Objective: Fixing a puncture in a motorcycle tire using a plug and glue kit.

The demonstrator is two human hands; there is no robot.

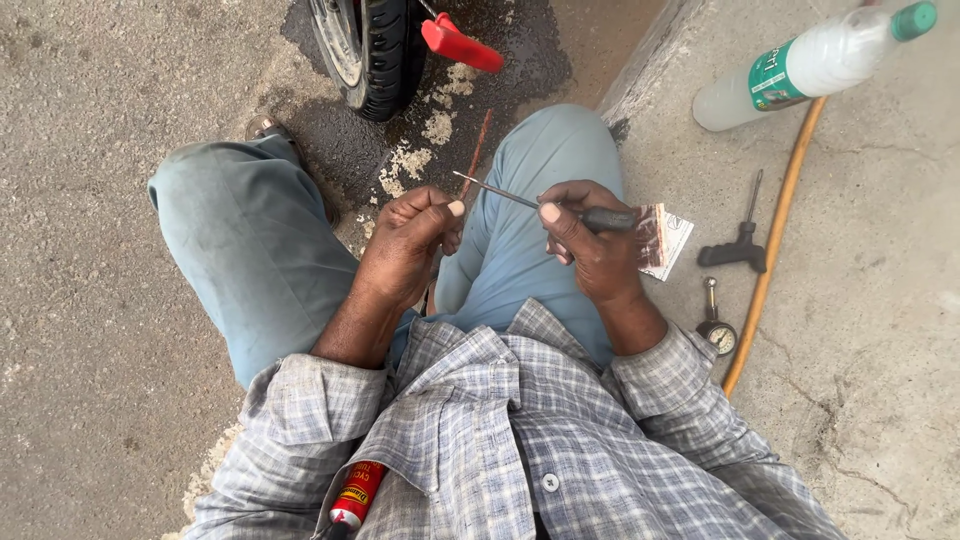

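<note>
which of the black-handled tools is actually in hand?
The thin needle tool, gripped by the right hand. The T-handle tool lies untouched on the concrete beside the hose.

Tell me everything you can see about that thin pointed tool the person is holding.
The tool is a slim grey metal shaft on a dark handle. The right hand grips the handle, thumb pressed on top, along with a small packet. The shaft points left and slightly up, above the person's knee; its tip ends just beside the left hand, whose thumb nearly meets it.
</note>
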